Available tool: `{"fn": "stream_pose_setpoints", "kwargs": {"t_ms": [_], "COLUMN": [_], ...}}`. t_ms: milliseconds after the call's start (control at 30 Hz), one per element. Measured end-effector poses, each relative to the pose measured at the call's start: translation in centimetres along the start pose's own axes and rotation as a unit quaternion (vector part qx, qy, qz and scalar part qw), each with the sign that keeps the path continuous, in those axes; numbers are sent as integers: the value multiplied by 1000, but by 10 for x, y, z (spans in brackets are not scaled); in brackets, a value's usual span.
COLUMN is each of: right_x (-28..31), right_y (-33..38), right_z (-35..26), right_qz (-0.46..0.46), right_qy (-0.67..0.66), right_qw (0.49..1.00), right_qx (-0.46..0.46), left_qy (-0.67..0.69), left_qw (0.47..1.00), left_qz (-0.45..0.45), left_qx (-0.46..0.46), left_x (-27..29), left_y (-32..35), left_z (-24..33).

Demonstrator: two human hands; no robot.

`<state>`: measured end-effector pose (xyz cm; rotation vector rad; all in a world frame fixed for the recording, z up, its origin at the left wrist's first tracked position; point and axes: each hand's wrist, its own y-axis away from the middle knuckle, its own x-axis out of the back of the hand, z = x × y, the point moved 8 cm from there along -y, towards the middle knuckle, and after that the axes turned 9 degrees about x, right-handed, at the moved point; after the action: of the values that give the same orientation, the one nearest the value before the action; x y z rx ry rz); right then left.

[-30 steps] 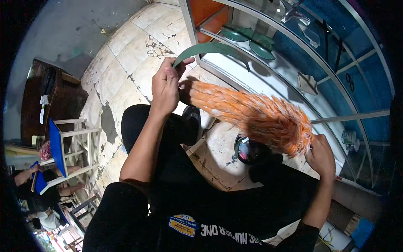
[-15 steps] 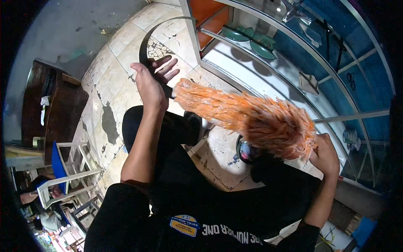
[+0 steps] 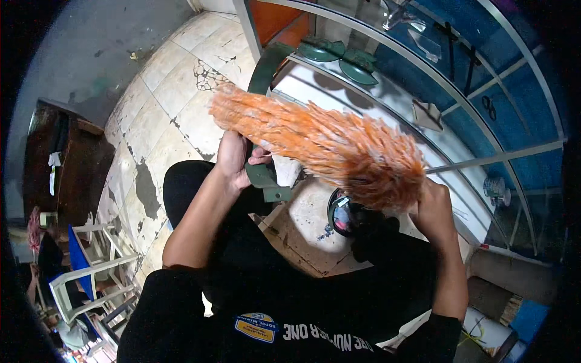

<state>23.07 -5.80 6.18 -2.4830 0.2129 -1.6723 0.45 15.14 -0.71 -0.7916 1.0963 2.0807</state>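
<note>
My left hand (image 3: 235, 160) is closed on the lower end of a dark green curved piece (image 3: 265, 71), flat and crescent-like. Its broad face shows above and below a fluffy orange duster (image 3: 315, 136), which lies across it and hides its middle. Closed at the duster's right end is my right hand (image 3: 434, 209); any handle there is hidden in the fist. The duster's far left tip reaches just above my left hand. Whether its fibres touch the green piece I cannot tell.
A glass display case (image 3: 448, 169) with a metal frame runs along the right, with green curved pieces (image 3: 357, 66) inside. On the cracked tiled floor (image 3: 172, 91) between my legs sits a dark round container (image 3: 342, 215). White-framed chairs (image 3: 91, 272) and a brown wooden cabinet (image 3: 78, 160) stand left.
The green piece has turned from edge-on to showing its broad face. The duster has shifted left and slightly up, across it. My left fingers, spread before, now wrap the piece.
</note>
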Motion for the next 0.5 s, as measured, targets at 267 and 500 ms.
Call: {"fn": "stream_pose_setpoints", "kwargs": {"t_ms": [267, 500], "right_x": [27, 2], "right_y": [-7, -12], "right_z": [16, 20], "right_qz": [157, 113], "right_qy": [94, 48], "right_qw": [982, 992], "right_qx": [-43, -33], "left_qy": [119, 152], "left_qw": [990, 984], "left_qz": [-59, -73], "left_qx": [52, 53], "left_x": [-22, -35], "left_y": [5, 18], "left_z": [-22, -28]}}
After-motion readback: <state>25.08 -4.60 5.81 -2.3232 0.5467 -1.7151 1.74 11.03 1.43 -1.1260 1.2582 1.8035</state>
